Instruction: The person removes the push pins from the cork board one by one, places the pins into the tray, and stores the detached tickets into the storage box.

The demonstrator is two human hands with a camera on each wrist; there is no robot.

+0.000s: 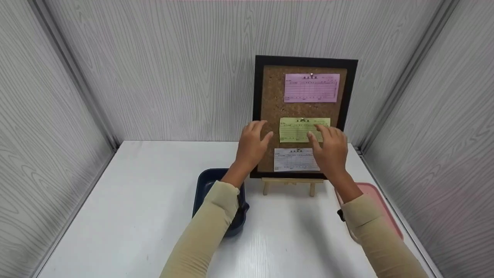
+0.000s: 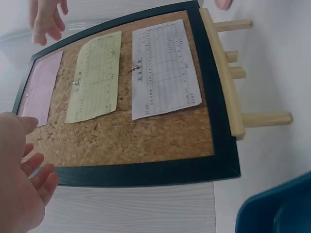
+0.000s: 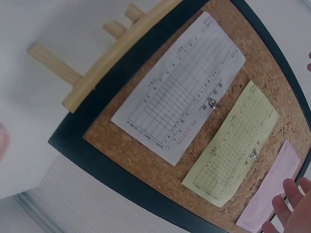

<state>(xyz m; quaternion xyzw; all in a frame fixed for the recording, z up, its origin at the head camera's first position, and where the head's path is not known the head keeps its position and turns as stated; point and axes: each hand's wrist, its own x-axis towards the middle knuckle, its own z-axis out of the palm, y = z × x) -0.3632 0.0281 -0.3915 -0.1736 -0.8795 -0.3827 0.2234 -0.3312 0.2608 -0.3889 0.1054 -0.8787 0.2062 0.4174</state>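
Note:
A black-framed cork board (image 1: 272,112) leans on a small wooden easel (image 1: 292,180). Pinned to it, top to bottom, are a pink form (image 1: 312,88), a yellow-green form (image 1: 299,131) and a white form (image 1: 295,161), each with a pin at its upper edge. My left hand (image 1: 251,143) is raised by the board's left side, fingers loosely bent and holding nothing. In front of the right side, my right hand (image 1: 331,150) hovers with thumb and fingers apart, overlapping the yellow-green and white forms in the head view. The left wrist view shows the left palm (image 2: 19,179) with nothing in it.
A dark blue tray (image 1: 210,175) sits on the white table (image 1: 154,193) under my left forearm. To the right lies a pink tray (image 1: 380,204), partly hidden by my right sleeve, with a small black object (image 1: 341,215) at its edge. Grey wood-patterned panels (image 1: 173,69) enclose the table.

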